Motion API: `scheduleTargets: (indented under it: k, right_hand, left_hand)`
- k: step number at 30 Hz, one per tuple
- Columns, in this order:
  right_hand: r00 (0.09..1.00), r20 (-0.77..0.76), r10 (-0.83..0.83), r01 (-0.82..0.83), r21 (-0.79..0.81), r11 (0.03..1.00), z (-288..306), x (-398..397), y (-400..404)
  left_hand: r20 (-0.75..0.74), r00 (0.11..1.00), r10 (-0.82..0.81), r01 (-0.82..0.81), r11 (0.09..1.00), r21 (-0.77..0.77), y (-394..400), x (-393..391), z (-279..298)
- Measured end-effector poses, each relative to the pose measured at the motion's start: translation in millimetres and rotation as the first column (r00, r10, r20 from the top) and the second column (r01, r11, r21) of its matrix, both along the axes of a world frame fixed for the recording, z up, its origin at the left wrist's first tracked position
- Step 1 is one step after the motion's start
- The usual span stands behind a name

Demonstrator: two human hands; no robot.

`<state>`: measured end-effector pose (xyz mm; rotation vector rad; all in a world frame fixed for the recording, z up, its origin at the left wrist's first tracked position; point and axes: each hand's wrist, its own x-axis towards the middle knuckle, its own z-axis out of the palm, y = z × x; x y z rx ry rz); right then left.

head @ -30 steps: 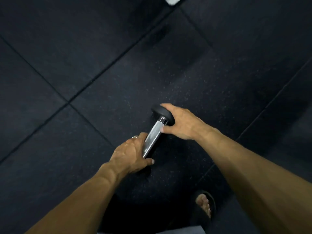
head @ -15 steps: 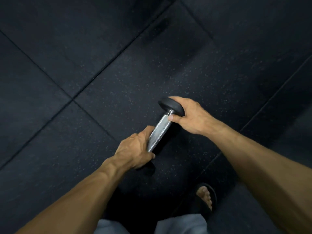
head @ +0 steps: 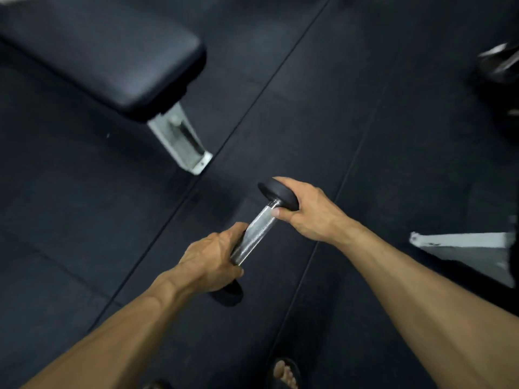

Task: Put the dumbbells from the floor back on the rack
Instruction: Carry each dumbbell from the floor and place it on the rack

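Head view | dumbbell (head: pixel 257 235) carried two-handed | bench (head: pixel 118 60) newly visible

Ahead of us on the left: padded bench (head: pixel 112 60) on a metal leg (head: pixel 182 141); far right: blurred dark weights (head: pixel 500 68); right, near our forearm: a pale metal frame (head: pixel 463 248); between bench and frame we have open floor (head: pixel 323 108).

Both hands hold 1 dumbbell (head: pixel 256 237) above the dark floor (head: pixel 351 122): the left hand (head: pixel 209 262) wraps its knurled handle, the right hand (head: pixel 307 210) cups the far black head. A padded bench (head: pixel 112 54) stands upper left
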<state>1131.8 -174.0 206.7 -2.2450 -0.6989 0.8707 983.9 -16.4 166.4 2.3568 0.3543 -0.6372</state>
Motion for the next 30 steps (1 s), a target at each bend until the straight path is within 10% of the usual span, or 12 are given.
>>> scheduleTargets:
  k: [14, 30]
  right_hand:
    - [0.917, 0.298, -0.265, 0.235, 0.136, 0.963, 347, 119, -138]
    - [0.695, 0.378, -0.612, 0.622, 0.112, 0.775, 471, 331, -247]
  left_hand:
    - [0.248, 0.922, -0.296, 0.279, 0.955, 0.103, -94, 185, 341]
    - [0.321, 0.679, -0.66, 0.669, 0.737, 0.099, -193, 487, 456]
